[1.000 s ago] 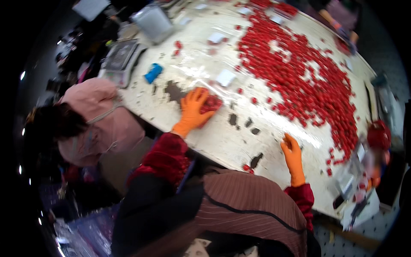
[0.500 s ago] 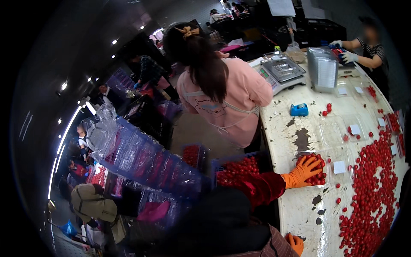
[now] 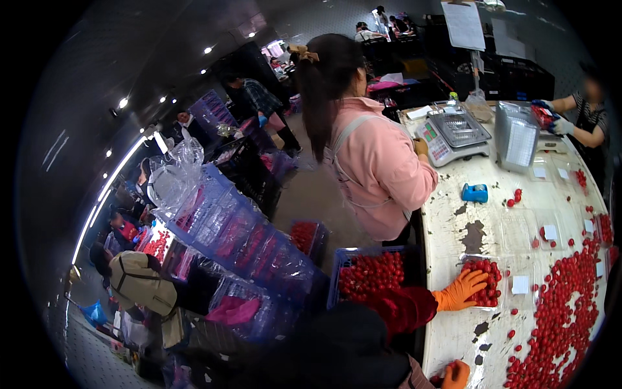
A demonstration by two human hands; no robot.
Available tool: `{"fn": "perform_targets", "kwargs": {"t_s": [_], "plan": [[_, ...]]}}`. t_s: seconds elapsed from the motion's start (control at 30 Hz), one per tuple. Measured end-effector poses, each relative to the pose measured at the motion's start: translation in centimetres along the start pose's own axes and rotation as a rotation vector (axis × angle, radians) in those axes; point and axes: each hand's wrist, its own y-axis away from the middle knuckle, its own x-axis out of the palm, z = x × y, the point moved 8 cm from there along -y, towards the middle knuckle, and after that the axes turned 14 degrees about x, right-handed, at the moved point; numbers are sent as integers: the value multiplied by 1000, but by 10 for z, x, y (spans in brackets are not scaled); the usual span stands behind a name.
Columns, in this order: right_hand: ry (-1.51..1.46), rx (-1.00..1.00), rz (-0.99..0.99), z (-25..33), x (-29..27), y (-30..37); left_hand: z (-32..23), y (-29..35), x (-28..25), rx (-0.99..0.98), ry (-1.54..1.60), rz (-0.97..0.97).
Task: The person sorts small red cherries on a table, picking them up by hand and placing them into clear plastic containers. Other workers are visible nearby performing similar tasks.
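Note:
My left hand [image 3: 461, 291], in an orange glove below a red velvety sleeve, lies with fingers stretched out and a little apart. Its fingertips touch the near-left side of a clear plastic box [image 3: 487, 303] heaped with red cherry tomatoes [image 3: 487, 285]. At the lower edge is my right hand [image 3: 457, 375], also orange-gloved and only partly in view. Its fingers are curled, and red bits that look like cherry tomatoes show against them. To the right, a broad pile of loose cherry tomatoes [image 3: 562, 305] spreads over the worn white table [image 3: 447, 253].
A person in pink [image 3: 382, 168] stands at the table's left edge beside a weighing scale [image 3: 457, 136]. Behind it are stacked clear boxes [image 3: 516, 139] and a blue tape dispenser [image 3: 475, 192]. A blue crate of tomatoes [image 3: 370, 275] stands left of my arm. Another person [image 3: 586, 120] works at the far right.
My left hand has drawn back from over the tomatoes to the side of the box. The person in pink has turned toward the scale. The whole view has shifted.

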Motion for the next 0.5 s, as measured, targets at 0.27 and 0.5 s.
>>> {"fn": "perform_targets", "kwargs": {"t_s": [0.27,0.5], "plan": [[-368,-97,-255,60,-33,-138,-4,11,-2,-74,137,-227],[97,-471,-320,137,-15,-173,-13,-14,-26,58,227,-278]]}}
